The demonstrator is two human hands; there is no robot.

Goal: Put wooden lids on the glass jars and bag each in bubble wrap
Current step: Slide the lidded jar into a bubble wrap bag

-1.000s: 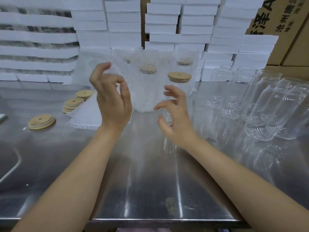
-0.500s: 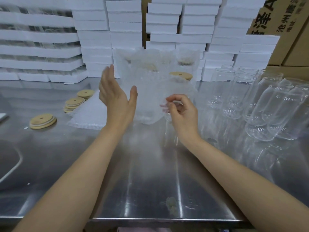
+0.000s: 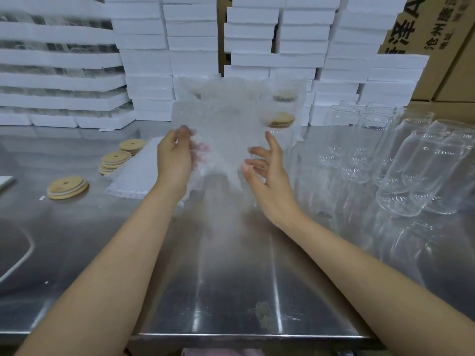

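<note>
Pinching the bubble-wrap bag [image 3: 226, 134] by its left edge, the left hand [image 3: 174, 160] holds it above the steel worktop [image 3: 218, 278]. The right hand [image 3: 267, 176] hovers beside it, fingers spread, empty. A lidded jar [image 3: 282, 134] stands behind. White foam boxes [image 3: 144, 60] line the far edge.

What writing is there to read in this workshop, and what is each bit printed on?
"泽 A": large black print on the cardboard box, cut off on the left.
"沧州": start of a smaller line on the same box; the rest is too blurred to read.
A third, smaller line beneath it: too blurred.
Foam boxes, wooden lids, glass jars, bubble wrap bag: no writing visible.
</note>
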